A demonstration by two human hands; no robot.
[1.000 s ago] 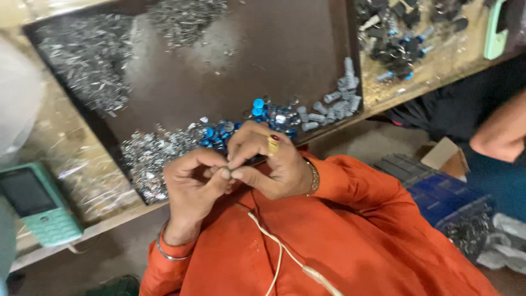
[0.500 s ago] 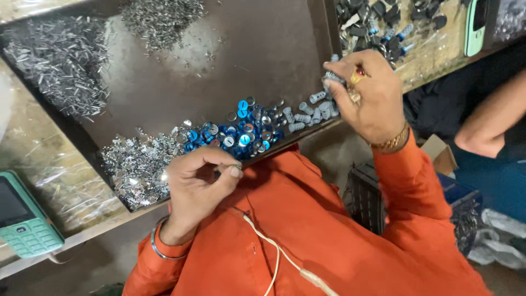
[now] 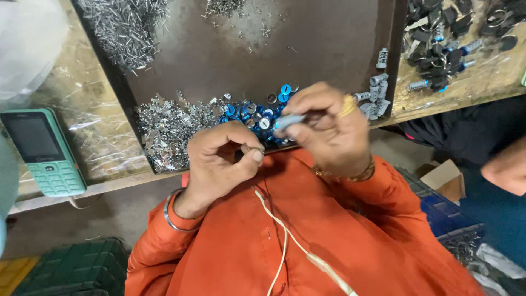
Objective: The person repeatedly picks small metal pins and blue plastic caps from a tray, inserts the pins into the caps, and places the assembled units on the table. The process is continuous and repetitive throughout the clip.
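small metal cylinder point(image 3: 289, 120) between right hand point(image 3: 327, 131) fingertips

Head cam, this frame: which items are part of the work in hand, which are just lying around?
In use:
right hand holding a small metal cylinder
left hand pinching a tiny part
blue caps
pile of metal clips
dark tray

Lying about:
green phone
white cable
black parts

I am wearing a loose orange garment point(image 3: 307, 246) with long sleeves, filling the lower middle of the frame. A thin metal bangle point(image 3: 174, 216) is circling my left wrist, a gold-coloured bracelet point(image 3: 350, 174) my right, and a gold ring point(image 3: 347, 106) is sitting on my right hand. A white cord point(image 3: 285, 241) is trailing down my front.
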